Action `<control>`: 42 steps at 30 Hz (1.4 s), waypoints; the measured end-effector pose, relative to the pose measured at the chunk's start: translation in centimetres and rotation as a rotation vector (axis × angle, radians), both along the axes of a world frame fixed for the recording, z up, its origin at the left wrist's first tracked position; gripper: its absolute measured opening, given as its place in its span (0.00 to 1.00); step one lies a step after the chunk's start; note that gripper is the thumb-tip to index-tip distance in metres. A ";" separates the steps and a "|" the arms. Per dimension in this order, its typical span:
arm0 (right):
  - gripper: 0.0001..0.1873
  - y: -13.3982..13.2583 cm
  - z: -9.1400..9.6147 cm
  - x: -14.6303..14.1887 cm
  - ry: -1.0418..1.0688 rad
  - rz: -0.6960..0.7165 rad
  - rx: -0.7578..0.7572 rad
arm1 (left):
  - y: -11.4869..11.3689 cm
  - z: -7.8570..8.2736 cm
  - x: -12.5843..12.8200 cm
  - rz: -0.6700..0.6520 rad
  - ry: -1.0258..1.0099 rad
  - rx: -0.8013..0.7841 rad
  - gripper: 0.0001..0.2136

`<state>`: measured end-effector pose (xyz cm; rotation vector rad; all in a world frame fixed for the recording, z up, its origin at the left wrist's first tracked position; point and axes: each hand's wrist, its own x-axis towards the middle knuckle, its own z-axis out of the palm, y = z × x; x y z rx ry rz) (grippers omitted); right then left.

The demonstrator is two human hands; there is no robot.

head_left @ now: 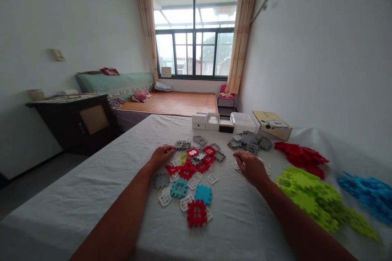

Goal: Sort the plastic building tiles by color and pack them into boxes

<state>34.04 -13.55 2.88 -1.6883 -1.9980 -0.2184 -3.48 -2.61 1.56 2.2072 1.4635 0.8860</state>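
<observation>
My left hand [163, 155] is at the left edge of a mixed spread of plastic interlocking pieces, its fingers curled together beside a grey toothed piece [183, 144]. Whatever may be in those fingers is hidden. On the right, my right hand [251, 166] hovers low over or rests on white window-shaped pieces [266, 166], thumb apart from the fingers. Between the hands are red pieces [187, 170] and grey frames. Closer to me are a teal piece [179, 188], a blue square [203, 194], a red window square [197, 213] and a loose white lattice piece [212, 178].
Sorted piles stand to the right: grey [250, 142], red [301, 157], lime green [309, 195] and blue [367, 193]. Small white boxes [199, 120], a clear plastic container [243, 122] and a yellow carton [272, 125] line the table's far edge. A bed [177, 102] lies beyond.
</observation>
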 end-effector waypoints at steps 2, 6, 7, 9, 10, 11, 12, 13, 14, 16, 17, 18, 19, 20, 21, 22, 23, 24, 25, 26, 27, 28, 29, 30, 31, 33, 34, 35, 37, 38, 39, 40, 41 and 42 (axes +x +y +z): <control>0.13 0.3 -0.2 0.9 -0.062 -0.038 -0.034 | 0.0 0.0 -0.1 -0.003 0.010 0.003 0.19; 0.14 -0.2 -0.3 -0.3 -0.041 0.095 -0.051 | 0.1 -0.1 -0.1 -0.006 0.023 0.022 0.19; 0.14 -0.6 -0.3 -1.1 -0.012 0.184 -0.069 | 0.1 -0.1 -0.1 -0.005 0.023 0.022 0.19; 0.13 -1.4 -0.1 -2.9 0.023 0.384 -0.123 | 0.0 -0.1 0.0 -0.002 0.018 0.019 0.18; 0.14 -1.9 0.0 -3.8 0.023 0.477 -0.152 | 0.0 0.0 0.0 0.000 0.013 0.018 0.18; 0.15 -2.3 0.0 -4.5 0.014 0.552 -0.177 | 0.0 0.0 0.1 0.001 0.008 0.018 0.18; 0.16 -2.6 0.1 -5.1 -0.001 0.606 -0.198 | -0.1 0.1 0.1 0.000 0.003 0.019 0.18; 0.16 -2.8 0.2 -5.6 -0.017 0.637 -0.213 | -0.1 0.1 0.1 -0.002 -0.001 0.021 0.18; 0.15 -2.9 0.3 -5.9 -0.033 0.649 -0.222 | -0.1 0.1 0.1 -0.005 -0.004 0.024 0.18; 0.13 -3.0 0.5 -6.2 -0.066 0.638 -0.221 | 0.0 0.0 0.0 -0.009 -0.008 0.031 0.18; 0.12 -3.0 0.6 -6.2 -0.087 0.628 -0.213 | 0.0 0.0 0.0 -0.009 -0.009 0.035 0.18; 0.12 -3.0 0.6 -6.2 -0.113 0.618 -0.202 | 0.1 -0.1 0.0 -0.010 -0.010 0.037 0.18; 0.12 -2.9 0.6 -6.2 -0.141 0.603 -0.189 | 0.1 -0.2 -0.1 -0.011 -0.011 0.040 0.18; 0.12 -2.8 0.5 -6.1 -0.169 0.579 -0.176 | 0.2 -0.2 -0.1 -0.013 -0.012 0.039 0.18; 0.12 -2.6 0.4 -6.0 -0.191 0.541 -0.163 | 0.2 -0.2 -0.1 -0.013 -0.012 0.038 0.18; 0.12 -2.4 0.3 -5.7 -0.204 0.484 -0.145 | 0.2 -0.2 -0.1 -0.012 -0.010 0.034 0.18; 0.13 -2.1 0.2 -5.3 -0.203 0.413 -0.122 | 0.2 -0.2 -0.1 -0.011 -0.007 0.031 0.18; 0.13 -1.8 0.1 -4.8 -0.191 0.336 -0.095 | 0.2 -0.2 -0.1 -0.009 -0.003 0.028 0.18; 0.13 -1.5 -0.1 -4.1 -0.172 0.258 -0.067 | 0.2 -0.2 -0.1 -0.008 0.002 0.025 0.18; 0.13 -1.1 -0.2 -3.2 -0.152 0.186 -0.040 | 0.1 -0.1 -0.1 -0.008 0.007 0.023 0.19; 0.13 -0.7 -0.3 -2.4 -0.137 0.122 -0.019 | 0.1 -0.1 -0.1 -0.009 0.009 0.022 0.19; 0.13 -0.4 -0.4 -1.5 -0.131 0.071 -0.006 | 0.0 -0.1 -0.1 -0.010 0.012 0.022 0.19; 0.13 -0.1 -0.4 -0.8 -0.133 0.033 0.004 | 0.0 -0.1 -0.1 -0.011 0.013 0.022 0.19; 0.12 0.1 -0.4 -0.3 -0.137 0.009 0.012 | 0.1 -0.2 -0.1 -0.011 0.012 0.023 0.19; 0.12 0.2 -0.4 -0.2 -0.137 0.006 0.020 | 0.1 -0.3 -0.1 -0.010 0.009 0.026 0.18; 0.13 0.0 -0.4 -0.8 -0.109 0.071 0.026 | 0.3 -0.4 -0.2 -0.005 0.001 0.029 0.18; 0.15 -0.4 -0.4 -1.6 -0.089 0.145 0.015 | 0.3 -0.4 -0.2 -0.002 -0.002 0.028 0.18; 0.16 -0.8 -0.4 -2.6 -0.071 0.238 -0.007 | 0.4 -0.4 -0.2 -0.001 -0.003 0.026 0.18; 0.20 -1.9 -0.4 -4.9 -0.064 0.443 -0.072 | 0.3 -0.4 -0.2 -0.004 0.003 0.022 0.18; 0.23 -2.4 -0.4 -5.9 -0.074 0.530 -0.110 | 0.3 -0.4 -0.2 -0.007 0.008 0.022 0.18; 0.25 -2.9 -0.3 -6.8 -0.085 0.595 -0.144 | 0.3 -0.3 -0.2 -0.011 0.012 0.024 0.18; 0.27 -3.2 -0.2 -7.4 -0.094 0.636 -0.174 | 0.2 -0.2 -0.2 -0.014 0.016 0.028 0.18; 0.27 -3.5 -0.1 -7.8 -0.100 0.656 -0.198 | 0.2 -0.2 -0.2 -0.015 0.018 0.031 0.18; 0.27 -3.6 0.0 -8.0 -0.105 0.658 -0.215 | 0.1 -0.2 -0.2 -0.015 0.019 0.031 0.18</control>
